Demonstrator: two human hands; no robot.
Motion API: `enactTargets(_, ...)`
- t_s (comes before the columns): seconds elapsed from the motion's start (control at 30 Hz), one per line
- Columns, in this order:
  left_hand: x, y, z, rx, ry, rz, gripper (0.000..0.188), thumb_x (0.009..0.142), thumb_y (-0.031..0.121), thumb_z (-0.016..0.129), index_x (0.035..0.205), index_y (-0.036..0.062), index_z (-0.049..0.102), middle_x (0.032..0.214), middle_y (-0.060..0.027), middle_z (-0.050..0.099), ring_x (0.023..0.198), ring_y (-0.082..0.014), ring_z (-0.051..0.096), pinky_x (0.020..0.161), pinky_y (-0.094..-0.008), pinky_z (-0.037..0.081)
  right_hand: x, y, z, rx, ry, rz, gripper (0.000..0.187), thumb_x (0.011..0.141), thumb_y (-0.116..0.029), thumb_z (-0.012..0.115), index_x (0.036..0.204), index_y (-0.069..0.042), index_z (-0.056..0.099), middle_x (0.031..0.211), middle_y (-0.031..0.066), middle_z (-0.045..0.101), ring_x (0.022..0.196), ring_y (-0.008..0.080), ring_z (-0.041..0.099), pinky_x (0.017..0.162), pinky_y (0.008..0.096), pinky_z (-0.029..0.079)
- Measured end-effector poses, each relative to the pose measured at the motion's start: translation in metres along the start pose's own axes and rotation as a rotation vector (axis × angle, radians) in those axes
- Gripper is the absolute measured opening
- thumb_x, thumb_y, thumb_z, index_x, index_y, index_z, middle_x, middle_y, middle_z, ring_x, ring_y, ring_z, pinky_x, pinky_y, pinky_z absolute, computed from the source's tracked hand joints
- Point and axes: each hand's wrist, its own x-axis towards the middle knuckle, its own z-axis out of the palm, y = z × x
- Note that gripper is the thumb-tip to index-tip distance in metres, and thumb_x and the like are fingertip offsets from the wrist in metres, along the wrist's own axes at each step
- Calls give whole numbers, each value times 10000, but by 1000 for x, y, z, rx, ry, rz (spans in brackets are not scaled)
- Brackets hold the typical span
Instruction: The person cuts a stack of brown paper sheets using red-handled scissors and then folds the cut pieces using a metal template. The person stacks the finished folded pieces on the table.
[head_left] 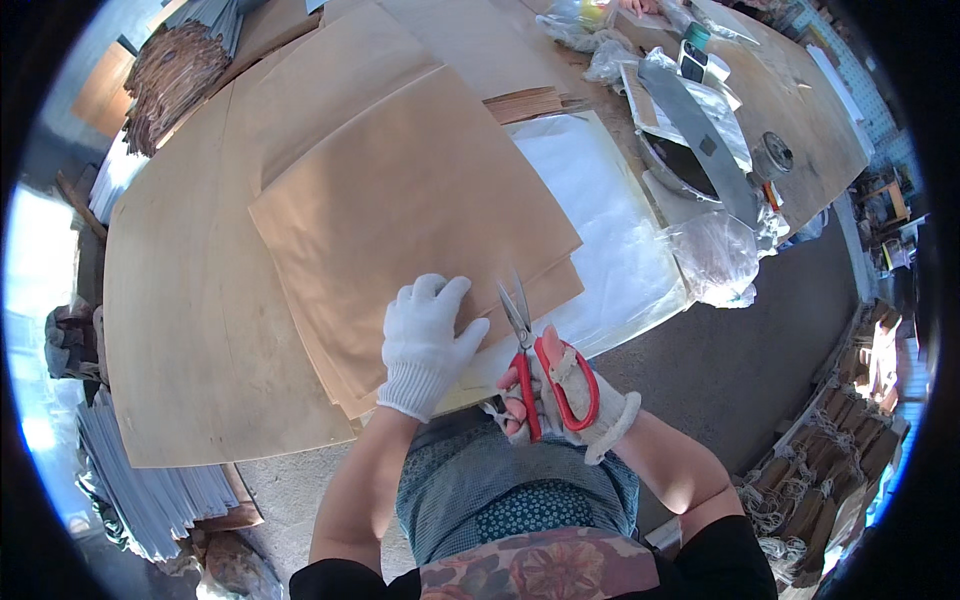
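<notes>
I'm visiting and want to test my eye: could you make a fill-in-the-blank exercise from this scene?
1. The right hand holds scissors with ____ handles.
2. The left hand wears a ____ knitted glove.
3. Brown paper sheets lie under the ____ hand.
4. In the picture, the white sheet shows on the brown paper's ____ side.
Missing words: red; white; left; right.

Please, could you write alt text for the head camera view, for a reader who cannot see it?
A person's right hand holds red-handled scissors, blades slightly apart, by the near right part of some brown paper, while the white-gloved left hand lies on the paper. A white sheet shows to its right on a wooden table.
</notes>
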Motion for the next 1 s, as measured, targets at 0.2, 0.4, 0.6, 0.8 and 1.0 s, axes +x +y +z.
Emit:
enactTargets(0.2, 8, 14, -4, 52, -27, -64, 438, 846, 348, 777, 1201, 109, 684, 1166, -126, 650, 1083, -356, 613, 926, -463, 506, 9, -8, -13, -7, -17, 65, 940, 924, -874, 387, 1126, 19, 596, 795, 114, 620, 695, 288, 686, 642, 403, 603)
enactTargets(0.4, 2, 6, 6, 80, 47, -75, 269, 910, 210, 707, 1156, 104, 678, 1126, -114, 660, 1041, -350, 642, 878, -466, 541, -18, 0, -16, -143, 43, 114, 690, 1044, -680, 459, 1148, -12, 596, 788, 62, 662, 713, 226, 706, 645, 365, 593)
enactTargets(0.6, 3, -3, 8, 53, 75, 2, 243, 911, 160, 698, 1148, 107, 681, 1116, -114, 665, 1037, -352, 654, 873, -471, 546, -22, -46, -44, -429, 382, 38, 644, 1045, -676, 474, 1050, -43, 594, 683, 15, 590, 575, 157, 612, 542, 304, 526)
enactTargets(0.8, 8, -26, -14, -171, -121, 77, 309, 902, 143, 708, 1205, 86, 679, 1119, -133, 658, 1050, -342, 663, 893, -435, 550, -10, -15, -50, -330, 338, -36, 588, 1059, -636, 493, 1023, -55, 579, 652, -4, 527, 474, 123, 539, 428, 242, 436)
enactTargets(1.0, 39, -50, -42, -395, -527, 8, 448, 914, 168, 710, 1345, 66, 644, 1288, -150, 624, 1201, -282, 658, 1055, -373, 524, 21, 75, 29, -283, -114, 226, 442, 1103, -463, 495, 1067, -30, 575, 701, 52, 611, 649, 178, 657, 593, 327, 569)
